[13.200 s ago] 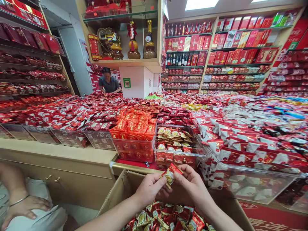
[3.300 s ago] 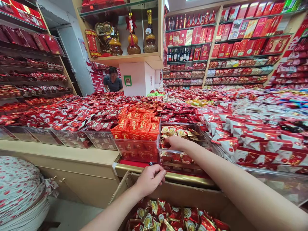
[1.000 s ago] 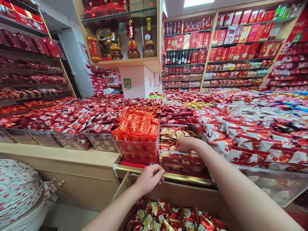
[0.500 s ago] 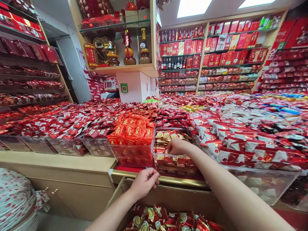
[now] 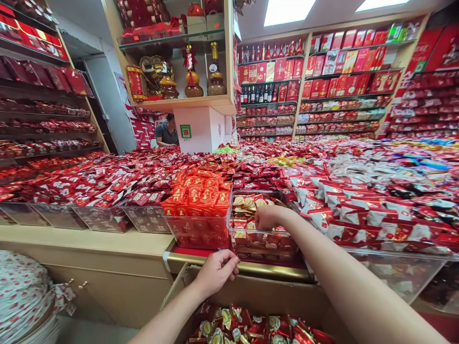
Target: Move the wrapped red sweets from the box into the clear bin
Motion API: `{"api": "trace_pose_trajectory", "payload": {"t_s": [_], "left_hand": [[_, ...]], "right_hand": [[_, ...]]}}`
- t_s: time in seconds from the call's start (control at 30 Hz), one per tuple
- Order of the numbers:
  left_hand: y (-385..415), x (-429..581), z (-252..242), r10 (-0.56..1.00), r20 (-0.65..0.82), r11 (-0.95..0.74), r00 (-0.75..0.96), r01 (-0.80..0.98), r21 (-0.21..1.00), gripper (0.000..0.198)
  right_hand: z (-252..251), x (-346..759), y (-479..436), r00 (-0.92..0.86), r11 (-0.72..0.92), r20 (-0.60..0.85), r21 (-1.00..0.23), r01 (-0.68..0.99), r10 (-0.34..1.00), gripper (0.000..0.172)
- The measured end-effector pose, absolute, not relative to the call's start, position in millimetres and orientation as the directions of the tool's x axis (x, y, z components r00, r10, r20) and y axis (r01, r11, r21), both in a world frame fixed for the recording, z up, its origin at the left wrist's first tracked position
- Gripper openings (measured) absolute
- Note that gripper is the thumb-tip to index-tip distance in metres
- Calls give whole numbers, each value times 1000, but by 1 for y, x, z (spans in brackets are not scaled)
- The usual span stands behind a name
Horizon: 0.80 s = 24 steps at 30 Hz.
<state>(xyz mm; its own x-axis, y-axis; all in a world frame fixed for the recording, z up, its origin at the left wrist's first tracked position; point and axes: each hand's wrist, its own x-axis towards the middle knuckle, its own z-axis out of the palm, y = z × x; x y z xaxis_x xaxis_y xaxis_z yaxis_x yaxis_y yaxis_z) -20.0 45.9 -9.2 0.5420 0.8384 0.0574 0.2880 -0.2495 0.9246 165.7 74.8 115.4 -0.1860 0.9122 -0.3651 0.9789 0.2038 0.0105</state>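
Note:
My right hand (image 5: 268, 218) reaches into a clear plastic bin (image 5: 234, 246) of small red-and-gold wrapped packets (image 5: 245, 201). Its fingers are curled down among them, and whatever is in them stays hidden. Near the far rim of an open cardboard box (image 5: 279, 290), below the bin, is my left hand (image 5: 218, 271). Its fingers are closed, thumb against them; anything between them cannot be made out. Inside the box lie red-and-gold packets (image 5: 251, 328) like those in the bin.
Left of the bin stands a bin of orange-red packets (image 5: 197, 196); right of it, one of red-and-white packets (image 5: 362, 217). A brass-coloured edge (image 5: 251, 263) runs between bin and box. A patterned cloth bundle (image 5: 21, 286) stands lower left. Behind the counter is a person (image 5: 167, 131).
My right hand has shifted slightly to the right inside the bin. My left hand has hardly moved. A person has come into sight behind the counter.

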Motion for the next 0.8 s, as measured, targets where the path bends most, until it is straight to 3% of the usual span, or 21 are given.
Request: {"api": "trace_pose_trajectory", "payload": {"t_s": [0.2,0.43,0.8], "left_hand": [[46,-21,-8,835,61,-251,546,281,926,28],[46,-20,-10,840,61,-252,539,289,924,28],[46,-20,-11,841,71,-259,536,285,923,27]], "right_hand": [[111,164,79,-160,204,-436,56,977,886,30],[102,176,86,-166,197,-447,23,980,879,31],[89,169,89,-191,187,-213,-39,982,958,30]]}}
